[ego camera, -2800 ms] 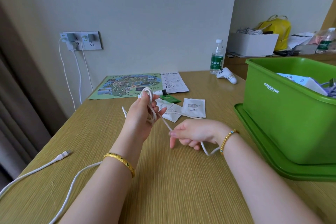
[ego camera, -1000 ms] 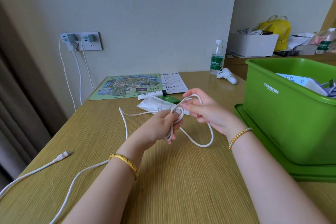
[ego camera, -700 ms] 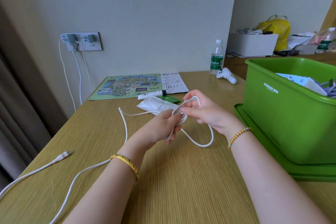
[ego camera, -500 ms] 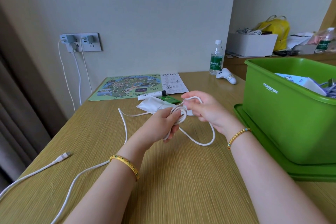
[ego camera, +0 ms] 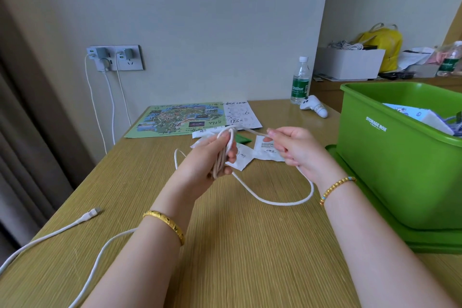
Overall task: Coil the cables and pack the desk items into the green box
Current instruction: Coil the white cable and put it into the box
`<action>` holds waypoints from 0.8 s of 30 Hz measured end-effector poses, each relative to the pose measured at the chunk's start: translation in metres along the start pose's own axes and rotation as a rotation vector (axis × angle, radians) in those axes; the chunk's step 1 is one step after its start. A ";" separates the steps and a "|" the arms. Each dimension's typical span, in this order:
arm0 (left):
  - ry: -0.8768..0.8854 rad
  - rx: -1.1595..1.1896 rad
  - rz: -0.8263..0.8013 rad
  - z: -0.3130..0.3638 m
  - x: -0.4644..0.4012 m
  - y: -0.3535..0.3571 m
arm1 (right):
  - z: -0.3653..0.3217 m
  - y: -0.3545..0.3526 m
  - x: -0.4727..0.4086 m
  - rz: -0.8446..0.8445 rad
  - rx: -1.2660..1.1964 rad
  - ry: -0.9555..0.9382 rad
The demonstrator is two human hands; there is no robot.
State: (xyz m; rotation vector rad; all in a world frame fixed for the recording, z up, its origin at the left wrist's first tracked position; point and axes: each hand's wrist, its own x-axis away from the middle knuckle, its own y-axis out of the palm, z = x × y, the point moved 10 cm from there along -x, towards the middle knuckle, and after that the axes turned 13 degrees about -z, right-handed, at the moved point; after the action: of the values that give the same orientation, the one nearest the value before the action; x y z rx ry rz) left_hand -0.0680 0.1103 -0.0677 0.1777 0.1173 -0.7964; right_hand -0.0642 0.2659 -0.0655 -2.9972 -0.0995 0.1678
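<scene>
Left hand (ego camera: 212,157) grips a small bundle of white cable (ego camera: 272,201) loops, fingers curled round them; the bundle stands roughly upright, long axis 12-to-6, over the middle of the bench (ego camera: 250,257). Right hand (ego camera: 295,150) sits at 3 o'clock from the left, near but apart, pinching the same cable between thumb and fingertips. A short strand runs taut from the top of the bundle across to that pinch.

Below the right hand the free length drops, sags in a wide U onto the bench and comes up to the bottom of the bundle. Another bit arcs out at 9 o'clock of the left hand.

Key relation: slack hangs from the right hand, bundle in the left, so the next wrap likely means carrying the right hand across toward 9 o'clock and over the bundle. Right hand nearer the slack, left only anchors.

Green box (ego camera: 400,162) at 3 o'clock of both hands, right arm closer, already partly filled. A second cable (ego camera: 75,227) lies loose at 8 o'clock, uncoiled. White packets (ego camera: 270,152), a marker (ego camera: 207,132) and a map sheet (ego camera: 180,119) lie at 12 o'clock, unpacked. Task looks early-to-mid.
</scene>
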 end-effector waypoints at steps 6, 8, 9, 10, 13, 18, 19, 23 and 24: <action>-0.025 -0.004 0.133 -0.003 0.003 -0.010 | 0.010 0.004 0.000 -0.032 0.075 0.080; -0.035 -0.107 0.326 -0.004 0.007 -0.029 | 0.009 0.010 0.000 -0.073 0.098 0.080; -0.021 -0.124 0.392 -0.004 0.008 -0.035 | 0.008 0.014 0.000 -0.095 0.109 0.079; 0.003 -0.096 0.440 -0.004 0.009 -0.039 | 0.008 0.019 0.000 -0.125 0.115 0.081; 0.071 0.030 0.535 -0.002 0.014 -0.046 | 0.014 0.045 0.003 -0.298 0.131 0.136; 0.112 0.024 0.522 0.006 0.017 -0.047 | 0.027 0.083 0.014 -0.568 0.252 0.242; 0.118 0.022 0.514 0.006 0.017 -0.045 | 0.028 0.085 0.015 -0.586 0.261 0.249; 0.117 -0.018 0.546 0.006 0.016 -0.047 | 0.036 0.094 0.021 -0.681 0.345 0.294; 0.106 -0.037 0.540 0.005 0.015 -0.047 | 0.039 0.097 0.022 -0.697 0.367 0.306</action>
State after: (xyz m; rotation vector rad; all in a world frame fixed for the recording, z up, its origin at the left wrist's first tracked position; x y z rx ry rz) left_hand -0.0912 0.0665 -0.0708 0.2045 0.1748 -0.2462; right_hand -0.0411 0.1768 -0.1198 -2.4137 -0.9370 -0.3091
